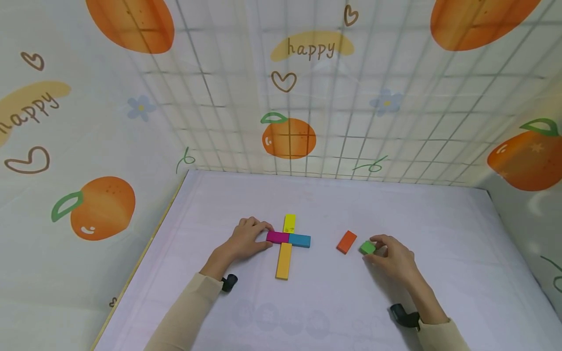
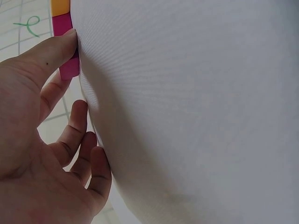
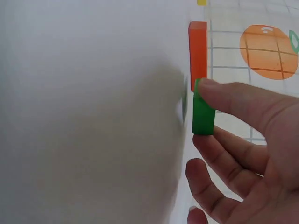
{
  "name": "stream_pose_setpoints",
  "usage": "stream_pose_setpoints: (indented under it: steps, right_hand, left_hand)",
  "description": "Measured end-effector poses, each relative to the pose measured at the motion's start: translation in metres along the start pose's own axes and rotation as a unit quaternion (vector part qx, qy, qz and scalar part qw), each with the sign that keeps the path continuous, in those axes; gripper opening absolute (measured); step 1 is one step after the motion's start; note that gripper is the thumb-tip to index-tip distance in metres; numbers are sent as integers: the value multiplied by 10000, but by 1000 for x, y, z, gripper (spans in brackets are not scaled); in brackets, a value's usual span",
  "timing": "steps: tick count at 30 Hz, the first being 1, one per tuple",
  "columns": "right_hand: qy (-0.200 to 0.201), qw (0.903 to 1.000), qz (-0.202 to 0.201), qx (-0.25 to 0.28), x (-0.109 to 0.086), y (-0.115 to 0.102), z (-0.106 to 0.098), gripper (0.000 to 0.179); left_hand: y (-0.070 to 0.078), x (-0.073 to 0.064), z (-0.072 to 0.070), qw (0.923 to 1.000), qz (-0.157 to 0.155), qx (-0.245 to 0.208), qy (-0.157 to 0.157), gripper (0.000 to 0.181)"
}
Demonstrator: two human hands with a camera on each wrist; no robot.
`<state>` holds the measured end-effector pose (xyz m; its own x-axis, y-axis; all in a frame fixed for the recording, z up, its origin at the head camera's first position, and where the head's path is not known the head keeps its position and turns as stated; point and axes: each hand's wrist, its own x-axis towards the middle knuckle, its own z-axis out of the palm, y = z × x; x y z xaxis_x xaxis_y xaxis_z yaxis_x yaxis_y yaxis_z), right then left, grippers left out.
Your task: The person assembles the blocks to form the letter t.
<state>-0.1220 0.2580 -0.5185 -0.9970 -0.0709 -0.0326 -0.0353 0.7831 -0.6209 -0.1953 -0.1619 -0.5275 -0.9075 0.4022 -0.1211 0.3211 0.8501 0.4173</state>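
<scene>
My left hand [image 1: 247, 240] pinches the left end of a magenta block [image 1: 276, 237] between thumb and forefinger; in the left wrist view the thumb covers part of that block [image 2: 70, 68]. Against its right end lies a blue block [image 1: 300, 241]. A bright yellow block [image 1: 289, 222] points away above this pair, and a longer amber block [image 1: 283, 262] extends below, forming a cross. Off to the right, my right hand [image 1: 393, 257] holds a small green block [image 3: 203, 112] by thumb and fingers, seemingly just off the table. An orange-red block [image 1: 346, 242] lies beside it, turned slantwise.
All the blocks lie on a white-covered table [image 1: 210, 317]. A patterned curtain [image 1: 228, 87] with oranges and a grid stands behind the far edge and along both sides. Dark wrist cameras [image 1: 404, 316] sit under both wrists.
</scene>
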Motion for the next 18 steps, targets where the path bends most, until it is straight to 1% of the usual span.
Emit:
stream_pose_setpoints:
  steps: [18]
  right_hand:
    - [406, 9971, -626, 173, -8, -20, 7, 45]
  left_hand:
    - [-1, 1, 1, 10000, 67, -1, 23, 37]
